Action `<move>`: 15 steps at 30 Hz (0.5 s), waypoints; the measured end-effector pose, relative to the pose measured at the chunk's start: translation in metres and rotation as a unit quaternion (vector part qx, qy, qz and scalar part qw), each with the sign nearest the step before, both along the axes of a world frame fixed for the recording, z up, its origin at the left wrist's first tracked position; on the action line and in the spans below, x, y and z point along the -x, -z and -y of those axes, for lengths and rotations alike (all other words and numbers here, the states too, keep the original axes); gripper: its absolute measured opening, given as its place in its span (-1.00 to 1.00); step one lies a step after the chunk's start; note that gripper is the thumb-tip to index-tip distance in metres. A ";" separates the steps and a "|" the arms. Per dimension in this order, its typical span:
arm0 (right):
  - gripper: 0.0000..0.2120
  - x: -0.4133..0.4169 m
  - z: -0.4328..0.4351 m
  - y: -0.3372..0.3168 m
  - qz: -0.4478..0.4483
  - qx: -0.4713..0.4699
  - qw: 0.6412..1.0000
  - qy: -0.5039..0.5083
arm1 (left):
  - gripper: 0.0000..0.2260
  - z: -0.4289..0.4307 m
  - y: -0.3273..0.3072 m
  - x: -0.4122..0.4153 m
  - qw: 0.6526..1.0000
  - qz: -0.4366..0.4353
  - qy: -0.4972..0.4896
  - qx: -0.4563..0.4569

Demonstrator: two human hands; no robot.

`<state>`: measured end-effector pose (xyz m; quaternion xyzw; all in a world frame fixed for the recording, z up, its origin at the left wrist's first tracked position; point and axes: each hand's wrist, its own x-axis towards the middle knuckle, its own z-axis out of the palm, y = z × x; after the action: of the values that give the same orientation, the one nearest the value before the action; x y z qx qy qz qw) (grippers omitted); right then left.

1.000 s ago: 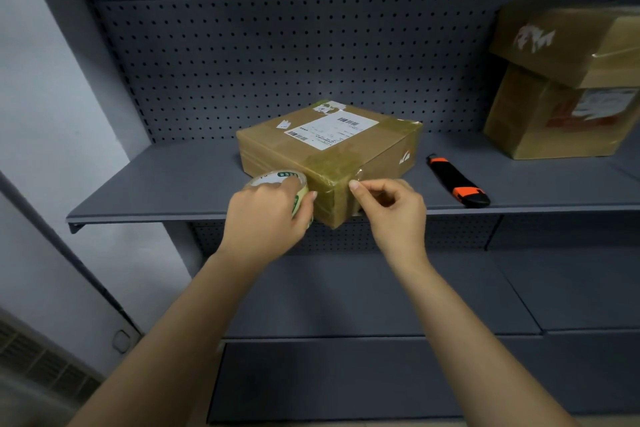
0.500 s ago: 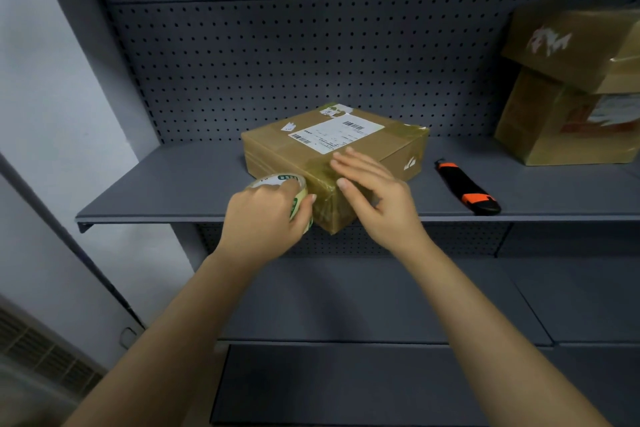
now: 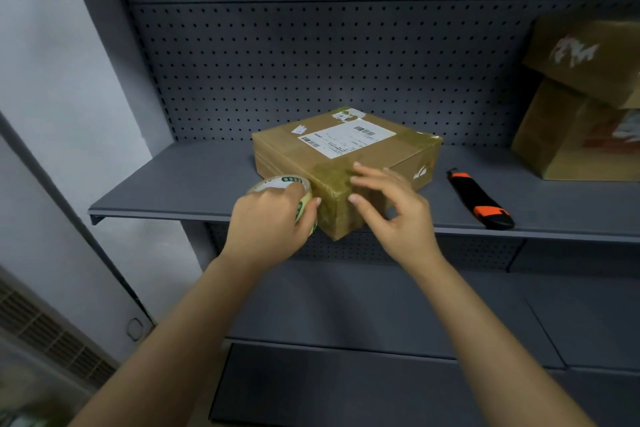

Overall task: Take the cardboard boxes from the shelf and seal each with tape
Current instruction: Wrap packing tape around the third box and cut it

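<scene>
Head cam: labelled cardboard box (image 3: 343, 163) centre of shelf (image 3: 180, 184), near corner past the edge. Left hand (image 3: 273, 218) wrapped round tape roll (image 3: 294, 189) at box's 9 o'clock; right hand (image 3: 391, 208) spread, smoothing tape on corner. Seal prob. partway; two stacked boxes (image 3: 578, 104) at 2 o'clock untouched. Label w/ barcodes, text unreadable.

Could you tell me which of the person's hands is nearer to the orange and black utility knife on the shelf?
The right hand: it is spread over the cardboard box corner, just left of the utility knife. The left hand grips the tape roll on the box's far side.
</scene>
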<state>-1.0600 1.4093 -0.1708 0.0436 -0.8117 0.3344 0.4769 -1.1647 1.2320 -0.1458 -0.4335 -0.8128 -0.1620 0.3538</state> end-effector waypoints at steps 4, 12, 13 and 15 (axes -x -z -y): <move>-0.78 0.007 -0.005 0.009 -0.017 -0.045 0.999 0.017 | -0.65 0.000 0.001 0.001 1.000 -0.003 -0.002 -0.003; -0.81 0.010 -0.005 -0.004 0.004 -0.074 0.996 0.040 | -0.65 0.001 0.001 0.001 1.000 0.001 0.001 -0.003; -0.77 0.010 0.000 -0.005 0.006 -0.073 0.996 0.046 | -0.66 0.001 0.000 0.001 1.000 0.000 0.002 -0.004; -0.68 0.013 0.011 -0.004 0.014 -0.074 0.996 0.048 | -0.66 0.000 0.000 0.001 1.000 0.001 0.001 -0.008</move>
<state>-1.0732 1.3985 -0.1668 0.0347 -0.8419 0.2506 0.4767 -1.1659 1.2318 -0.1460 -0.4315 -0.8115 -0.1691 0.3560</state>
